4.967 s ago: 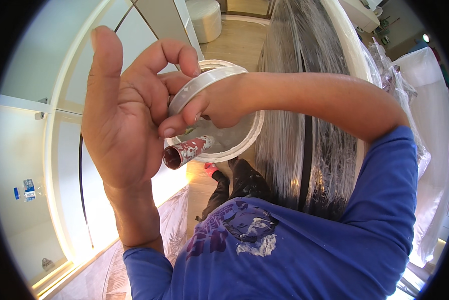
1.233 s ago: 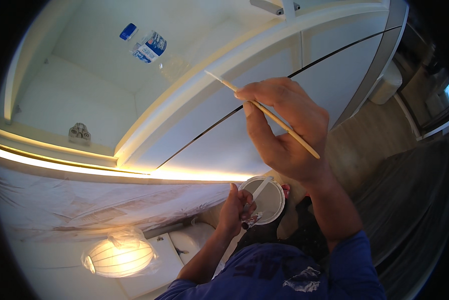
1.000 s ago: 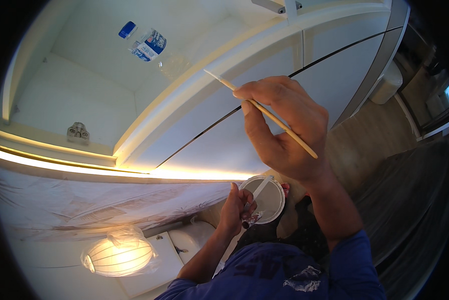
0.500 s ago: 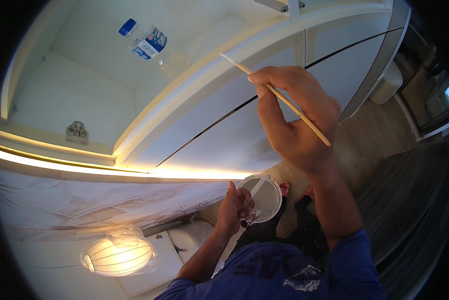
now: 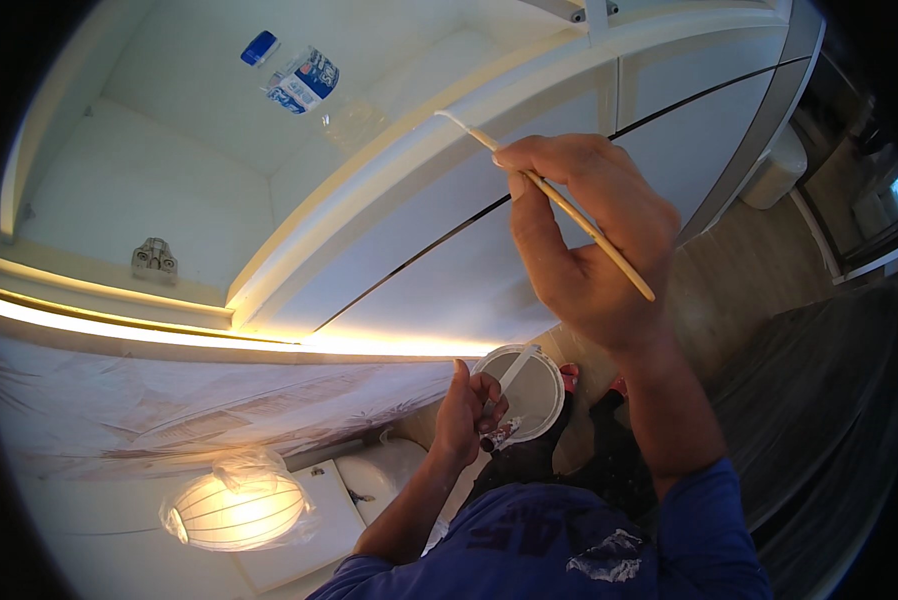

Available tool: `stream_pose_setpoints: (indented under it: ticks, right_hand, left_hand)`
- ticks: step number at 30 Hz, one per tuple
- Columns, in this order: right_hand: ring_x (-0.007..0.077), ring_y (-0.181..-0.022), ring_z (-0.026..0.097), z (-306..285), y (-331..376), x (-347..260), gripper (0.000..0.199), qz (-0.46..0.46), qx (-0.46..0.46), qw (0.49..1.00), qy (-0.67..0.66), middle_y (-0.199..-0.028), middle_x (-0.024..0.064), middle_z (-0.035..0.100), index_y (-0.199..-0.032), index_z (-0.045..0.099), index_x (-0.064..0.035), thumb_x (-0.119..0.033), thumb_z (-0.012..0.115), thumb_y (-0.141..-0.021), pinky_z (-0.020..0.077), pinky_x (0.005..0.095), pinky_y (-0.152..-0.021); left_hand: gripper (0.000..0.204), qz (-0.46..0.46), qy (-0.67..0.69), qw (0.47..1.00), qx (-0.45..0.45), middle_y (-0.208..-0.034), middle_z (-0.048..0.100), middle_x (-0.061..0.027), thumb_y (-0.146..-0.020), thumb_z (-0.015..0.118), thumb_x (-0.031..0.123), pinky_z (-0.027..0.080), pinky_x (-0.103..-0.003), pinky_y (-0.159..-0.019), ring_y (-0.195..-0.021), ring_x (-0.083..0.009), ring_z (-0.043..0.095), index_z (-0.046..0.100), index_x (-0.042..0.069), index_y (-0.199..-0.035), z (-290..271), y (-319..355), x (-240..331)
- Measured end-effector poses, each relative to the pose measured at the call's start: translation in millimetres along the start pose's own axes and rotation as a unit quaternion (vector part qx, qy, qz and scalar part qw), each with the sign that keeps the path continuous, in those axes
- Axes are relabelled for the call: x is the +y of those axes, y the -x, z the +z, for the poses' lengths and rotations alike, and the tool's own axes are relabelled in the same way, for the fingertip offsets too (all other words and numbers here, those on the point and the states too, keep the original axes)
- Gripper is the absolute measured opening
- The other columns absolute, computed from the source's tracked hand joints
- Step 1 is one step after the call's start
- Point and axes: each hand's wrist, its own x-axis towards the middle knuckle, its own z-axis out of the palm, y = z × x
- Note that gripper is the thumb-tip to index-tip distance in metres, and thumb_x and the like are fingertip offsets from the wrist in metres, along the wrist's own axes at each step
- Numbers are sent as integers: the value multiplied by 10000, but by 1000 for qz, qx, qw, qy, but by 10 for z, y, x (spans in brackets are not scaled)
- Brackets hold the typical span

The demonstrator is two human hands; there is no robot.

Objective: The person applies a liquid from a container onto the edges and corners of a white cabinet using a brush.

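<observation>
My right hand (image 5: 604, 240), raised in the middle, pinches a thin paintbrush (image 5: 591, 231) by its wooden handle. The brush's white, paint-coated bristles bend at the edge of the white cabinet frame (image 5: 369, 190), apparently touching it. Lower down, my left hand (image 5: 459, 415) has its fingers curled at the side of a round bucket (image 5: 559, 398) with grey-white contents. A flat pale strip (image 5: 518, 368) crosses the bucket by those fingers. Beside them sticks out a paint-smeared, dark-ended piece (image 5: 499, 434); its kind I cannot make out.
Inside the cabinet lies a clear plastic bottle with a blue cap (image 5: 260, 48), near a metal hinge (image 5: 155, 260). A glowing light strip (image 5: 149, 325) runs under the cabinet. Plastic sheeting (image 5: 219, 395) hangs below it. A lit, plastic-wrapped lantern (image 5: 239, 510) is at lower left.
The brush tip has shifted slightly left and its bristles, nearly straight before, are now bent. My right hand has moved a little with it; the left stays almost still.
</observation>
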Motion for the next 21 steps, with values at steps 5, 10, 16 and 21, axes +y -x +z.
stream_pose_setpoints:
  ticks: [5, 10, 16, 21]
  right_hand:
    - [256, -759, 692, 52, 29, -87, 239, -10, -17, 1000, -17, -811, 73, 719, -987, 710, -24, 52, 739, -763, 501, 364, -697]
    - [250, -775, 694, 69, 44, -92, 236, -10, -29, 1000, -3, -836, 79, 724, -996, 719, -19, 60, 731, -774, 515, 351, -700]
    - [246, -796, 702, -29, 11, -112, 225, 8, -33, 999, 4, -872, 99, 738, -1005, 742, -12, 75, 723, -798, 542, 326, -705]
    - [253, -759, 688, 87, 35, -136, 248, -16, -28, 999, -8, -819, 69, 717, -982, 710, -29, 62, 731, -753, 495, 361, -699]
  left_hand:
    - [735, -2, -4, 1000, 0, -689, 509, -39, -1038, 205, 750, 307, -242, -477, -513, -85, 291, 533, 113, -874, -33, -34, -37]
    - [737, -9, 6, 1000, 6, -690, 510, -43, -1031, 218, 761, 323, -247, -477, -501, -84, 287, 534, 113, -874, -5, -10, -21]
    - [735, -8, 10, 1000, 8, -685, 507, -42, -1034, 219, 756, 321, -246, -478, -495, -85, 285, 534, 111, -872, -6, 4, -15]
    - [742, -3, 1, 1000, 7, -679, 500, -33, -1036, 208, 753, 303, -239, -482, -512, -84, 299, 536, 109, -872, -31, -21, -37]
